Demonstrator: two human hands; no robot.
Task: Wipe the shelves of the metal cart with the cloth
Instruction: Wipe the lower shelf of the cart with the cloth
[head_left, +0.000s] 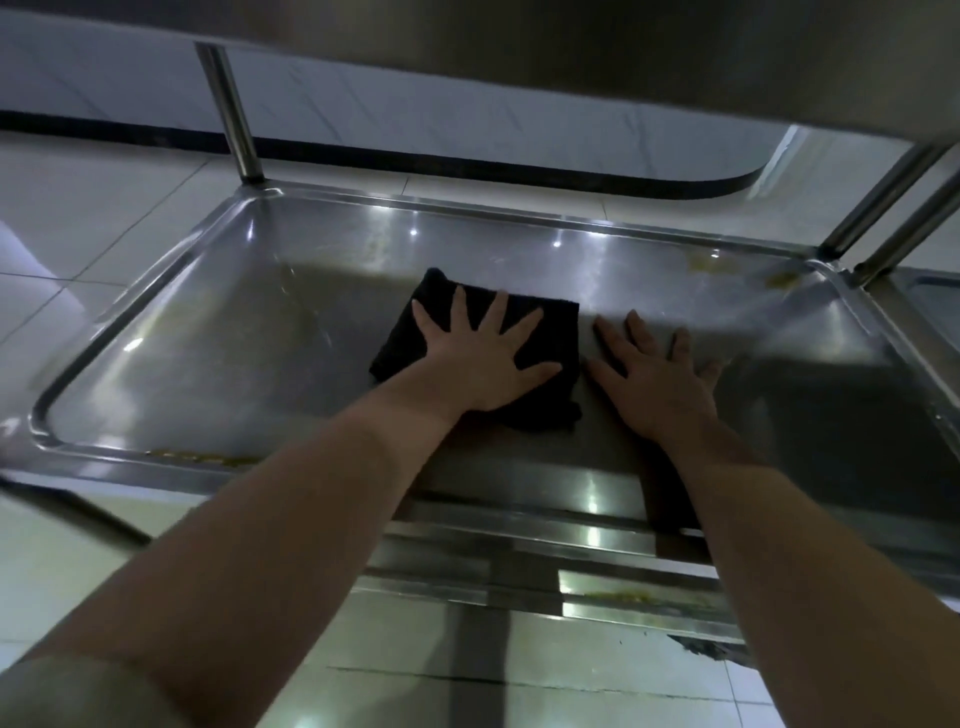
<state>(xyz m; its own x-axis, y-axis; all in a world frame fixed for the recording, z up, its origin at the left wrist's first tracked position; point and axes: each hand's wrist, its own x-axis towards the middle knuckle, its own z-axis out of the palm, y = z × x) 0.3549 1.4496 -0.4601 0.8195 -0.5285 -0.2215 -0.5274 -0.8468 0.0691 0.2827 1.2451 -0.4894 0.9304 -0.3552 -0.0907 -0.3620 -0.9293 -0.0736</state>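
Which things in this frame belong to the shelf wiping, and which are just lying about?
Job: folded black cloth under the spread left hand; shiny steel cart shelf with yellowish stains; right hand flat on the shelf beside the cloth.
Just around: white tiled floor; black skirting strip.

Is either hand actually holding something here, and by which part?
Nothing is gripped. The left hand presses flat, fingers spread, on top of the black cloth; the right hand rests flat on the bare metal shelf.
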